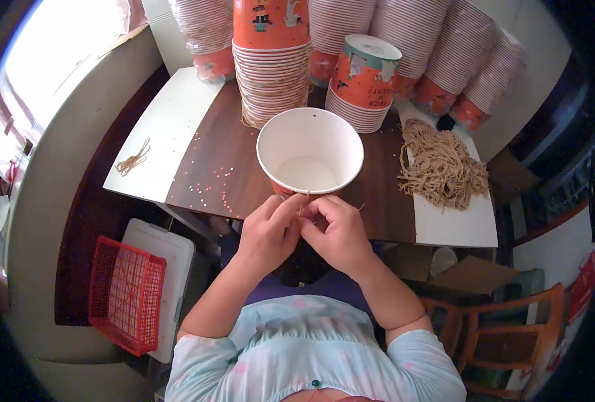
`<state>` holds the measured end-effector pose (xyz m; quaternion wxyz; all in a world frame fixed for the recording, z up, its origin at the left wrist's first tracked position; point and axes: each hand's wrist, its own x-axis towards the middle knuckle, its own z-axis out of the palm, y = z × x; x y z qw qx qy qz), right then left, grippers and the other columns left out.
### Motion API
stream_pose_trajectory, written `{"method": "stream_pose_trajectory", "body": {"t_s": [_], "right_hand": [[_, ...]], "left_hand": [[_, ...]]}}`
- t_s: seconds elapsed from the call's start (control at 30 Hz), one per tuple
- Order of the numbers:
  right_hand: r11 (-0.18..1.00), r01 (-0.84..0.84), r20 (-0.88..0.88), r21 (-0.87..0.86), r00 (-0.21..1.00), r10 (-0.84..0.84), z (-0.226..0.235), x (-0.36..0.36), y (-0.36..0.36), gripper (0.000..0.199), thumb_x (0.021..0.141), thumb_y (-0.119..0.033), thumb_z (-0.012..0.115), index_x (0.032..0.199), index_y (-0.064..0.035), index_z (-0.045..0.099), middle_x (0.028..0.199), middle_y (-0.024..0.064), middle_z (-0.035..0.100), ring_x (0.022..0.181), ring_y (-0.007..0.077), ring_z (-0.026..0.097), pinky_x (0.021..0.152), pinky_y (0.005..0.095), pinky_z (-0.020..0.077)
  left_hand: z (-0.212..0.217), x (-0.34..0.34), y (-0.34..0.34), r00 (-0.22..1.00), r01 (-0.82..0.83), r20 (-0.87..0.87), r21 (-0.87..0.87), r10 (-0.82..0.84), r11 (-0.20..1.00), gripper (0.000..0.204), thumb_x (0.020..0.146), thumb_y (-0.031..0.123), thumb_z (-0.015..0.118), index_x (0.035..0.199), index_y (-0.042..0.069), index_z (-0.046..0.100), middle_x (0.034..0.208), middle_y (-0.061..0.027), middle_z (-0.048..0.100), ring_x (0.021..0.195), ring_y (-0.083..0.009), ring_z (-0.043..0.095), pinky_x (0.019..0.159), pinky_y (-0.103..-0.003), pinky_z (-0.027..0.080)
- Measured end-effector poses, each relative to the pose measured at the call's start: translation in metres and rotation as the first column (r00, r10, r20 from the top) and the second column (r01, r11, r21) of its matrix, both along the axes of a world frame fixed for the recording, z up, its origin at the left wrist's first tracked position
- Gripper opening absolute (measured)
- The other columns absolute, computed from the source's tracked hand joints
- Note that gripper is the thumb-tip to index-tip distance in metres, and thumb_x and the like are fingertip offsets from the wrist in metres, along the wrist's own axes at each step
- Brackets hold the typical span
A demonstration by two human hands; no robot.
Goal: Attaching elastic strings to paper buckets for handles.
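An orange paper bucket (279,149) with a white inside stands at the table's near edge, its mouth tilted toward me. One small dark hole shows in its far wall, just under the rim. At the near rim a thin tan cord (309,193) comes over the edge. My left hand (269,231) and my right hand (338,231) meet there, fingertips pinched together on the cord against the bucket's near side. A loose cord end pokes out beside the right hand. The fingers hide most of the cord and any knot in it.
Behind the bucket stand a tall stack of orange buckets (271,84) and a shorter, upside-down stack (362,87). Plastic-wrapped stacks (415,33) line the back. Tan cords (441,167) lie heaped at right, a small bundle (133,159) at left. A red basket (126,295) and wooden chair (512,328) flank me.
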<state>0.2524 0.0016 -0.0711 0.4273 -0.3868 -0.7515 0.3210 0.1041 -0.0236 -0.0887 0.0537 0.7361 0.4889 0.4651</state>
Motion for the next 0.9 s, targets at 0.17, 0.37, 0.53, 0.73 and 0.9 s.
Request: {"method": "stream_pose_trajectory", "body": {"t_s": [0.17,0.37,0.53,0.73,0.9], "right_hand": [[0.998,-0.041,0.056,-0.046,0.997,0.044,0.006,0.004,0.001,0.011,0.074,-0.011,0.066,0.079,-0.0013,0.061,0.078,0.014,0.063,0.07,0.0289,0.063,0.063,0.0375,0.05],[0.998,0.042,0.014,-0.05,0.999,-0.041,0.0,0.005,0.004,0.01,0.074,-0.011,0.065,0.077,-0.0018,0.061,0.077,0.0142,0.063,0.068,0.0299,0.062,0.061,0.0391,0.0498],[0.919,0.135,0.187,0.369,0.958,-0.216,-0.009,0.004,0.009,0.009,0.074,-0.011,0.065,0.079,-0.005,0.059,0.077,0.0084,0.057,0.065,0.0267,0.059,0.059,0.0389,0.0472],[0.757,0.163,0.173,0.633,0.923,-0.343,-0.022,-0.007,0.009,0.011,0.075,-0.007,0.063,0.085,-0.0053,0.06,0.079,0.0082,0.054,0.067,0.0268,0.058,0.059,0.0374,0.0467],[0.959,-0.194,-0.331,-0.207,0.936,0.118,-0.022,-0.007,0.016,0.013,0.084,-0.006,0.06,0.093,0.0019,0.065,0.09,0.0119,0.065,0.078,0.02,0.065,0.068,0.0307,0.0515]], "left_hand": [[-0.003,-0.005,0.015,0.995,0.067,-0.091,0.203,-0.049,0.977,0.037,0.066,-0.004,0.065,0.102,0.006,0.061,0.086,-0.0105,0.06,0.071,-0.0284,0.061,0.058,-0.034,0.051],[-0.017,-0.002,0.017,0.993,0.063,0.089,0.119,-0.073,0.991,0.025,0.069,-0.003,0.067,0.092,0.003,0.061,0.086,-0.0108,0.061,0.069,-0.0255,0.063,0.058,-0.033,0.052],[-0.02,0.003,0.009,0.966,0.006,0.258,-0.023,0.0,1.0,0.015,0.076,0.001,0.068,0.088,0.001,0.061,0.082,-0.0089,0.06,0.066,-0.0173,0.063,0.056,-0.027,0.051],[-0.011,0.008,-0.001,0.601,0.325,0.79,-0.381,0.122,0.866,0.01,0.085,0.007,0.064,0.087,-0.003,0.064,0.077,-0.0018,0.063,0.064,-0.006,0.055,0.057,-0.021,0.045],[-0.009,-0.005,-0.005,0.424,0.474,0.892,-0.367,0.158,0.8,0.013,0.086,0.009,0.063,0.087,-0.004,0.065,0.079,-0.0031,0.066,0.069,-0.0067,0.059,0.066,-0.02,0.047]]}}
